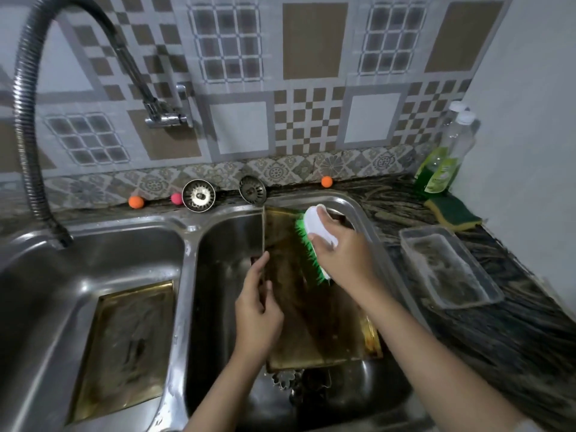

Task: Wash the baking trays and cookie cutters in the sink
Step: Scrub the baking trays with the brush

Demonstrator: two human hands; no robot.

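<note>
A stained golden baking tray [308,325] stands tilted in the right sink basin [224,244]. My left hand [258,310] grips its left edge. My right hand [339,254] holds a white scrubbing brush [321,229] whose green bristles press on the tray's upper face. A second golden tray [127,344] lies flat in the left basin [93,254]. Below the tilted tray, a flower-shaped metal cookie cutter [283,380] lies on the right basin's floor, with darker cutters beside it that I cannot make out.
A flexible faucet hose [28,126] arches over the left basin. Two sink strainers [198,195] and small orange and pink balls line the back ledge. On the right counter sit a clear plastic container [448,269], a green-yellow sponge [453,213] and dish soap bottles [442,169].
</note>
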